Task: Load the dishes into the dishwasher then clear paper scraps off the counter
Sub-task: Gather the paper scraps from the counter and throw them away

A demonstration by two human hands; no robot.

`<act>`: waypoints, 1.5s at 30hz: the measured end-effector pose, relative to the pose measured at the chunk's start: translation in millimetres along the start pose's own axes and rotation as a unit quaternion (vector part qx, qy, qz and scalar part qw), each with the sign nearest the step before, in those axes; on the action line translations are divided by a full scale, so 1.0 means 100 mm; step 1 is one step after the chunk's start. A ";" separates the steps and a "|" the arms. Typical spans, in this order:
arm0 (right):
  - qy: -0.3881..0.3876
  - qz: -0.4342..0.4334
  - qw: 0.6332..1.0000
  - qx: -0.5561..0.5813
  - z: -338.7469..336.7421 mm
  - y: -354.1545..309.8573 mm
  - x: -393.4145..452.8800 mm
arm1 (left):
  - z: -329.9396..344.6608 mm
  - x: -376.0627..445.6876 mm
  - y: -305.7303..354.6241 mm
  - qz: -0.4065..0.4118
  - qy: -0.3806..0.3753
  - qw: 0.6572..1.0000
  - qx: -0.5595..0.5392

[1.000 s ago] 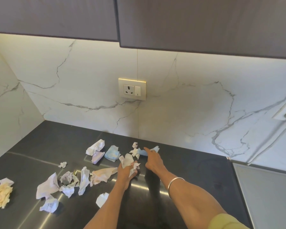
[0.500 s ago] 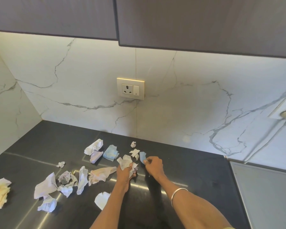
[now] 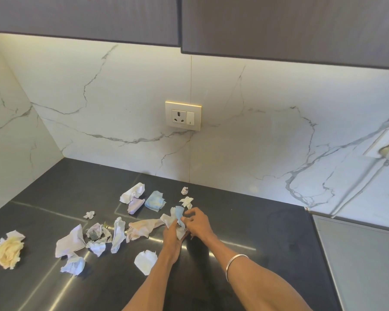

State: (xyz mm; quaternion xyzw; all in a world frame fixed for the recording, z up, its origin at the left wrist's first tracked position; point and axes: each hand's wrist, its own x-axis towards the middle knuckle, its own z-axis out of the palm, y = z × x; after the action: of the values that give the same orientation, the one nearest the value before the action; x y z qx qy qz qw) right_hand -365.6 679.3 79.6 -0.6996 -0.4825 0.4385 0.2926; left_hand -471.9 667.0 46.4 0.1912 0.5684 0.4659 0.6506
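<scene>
Several crumpled paper scraps lie scattered over the dark counter (image 3: 245, 221). My left hand (image 3: 172, 234) grips a small bunch of white scraps (image 3: 167, 218). Beside it, my right hand (image 3: 197, 223) pinches a pale blue scrap (image 3: 179, 213) and presses it against that bunch. Loose pieces include a yellow wad (image 3: 8, 251) at far left, a white scrap (image 3: 145, 261) near my left forearm, a blue-white one (image 3: 154, 200) and two tiny ones (image 3: 184, 190) close to the wall.
A marble backsplash with a socket (image 3: 183, 115) rises behind the counter. Dark upper cabinets (image 3: 279, 28) hang overhead. A grey steel surface (image 3: 364, 261) adjoins the counter on the right. The counter's left end meets a marble side wall.
My right hand picked the blue scrap up near the wall and drew it back to my left hand. My left hand stayed put with its bunch.
</scene>
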 end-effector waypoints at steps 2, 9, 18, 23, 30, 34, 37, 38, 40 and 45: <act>0.012 -0.003 1.000 -0.021 0.03 -0.02 0.01 | 0.00 -0.03 0.07 -0.023 -0.017 0.997 -0.070; 0.017 -0.042 0.992 -0.120 0.01 -0.07 0.06 | -0.05 0.07 0.05 -0.011 -0.068 0.996 -0.062; 0.103 -0.087 0.987 -0.090 -0.13 -0.11 0.38 | -0.11 0.13 0.05 -0.011 -0.093 0.993 -0.065; 0.005 -0.103 0.966 -0.239 -0.13 -0.23 0.66 | -0.10 0.09 0.07 -0.010 -0.094 0.994 -0.061; 0.001 -0.097 0.950 -0.297 -0.04 -0.19 0.69 | -0.09 0.10 0.05 -0.009 -0.054 0.998 -0.042; 0.028 -0.079 0.978 -0.191 -0.15 -0.08 0.58 | -0.03 0.12 0.05 0.001 -0.022 0.999 -0.046; 0.049 -0.107 0.981 -0.155 -0.31 -0.11 0.48 | 0.01 0.08 0.07 -0.006 -0.014 0.998 -0.063; 0.048 -0.117 0.981 -0.149 -0.36 -0.12 0.44 | 0.02 0.07 0.07 -0.006 -0.015 0.998 -0.069; 0.020 -0.123 0.981 -0.146 -0.41 -0.16 0.37 | 0.03 0.04 0.10 -0.008 -0.013 0.997 -0.073; -0.048 -0.120 0.970 -0.206 -0.35 -0.20 0.17 | 0.07 -0.03 0.09 -0.029 0.002 0.994 -0.101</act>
State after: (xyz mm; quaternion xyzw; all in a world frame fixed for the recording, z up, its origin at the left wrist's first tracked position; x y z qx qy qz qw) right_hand -340.5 703.0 106.2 -0.6597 -0.6566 0.3244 0.1689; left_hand -468.9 670.8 57.2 0.1067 0.5247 0.5024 0.6789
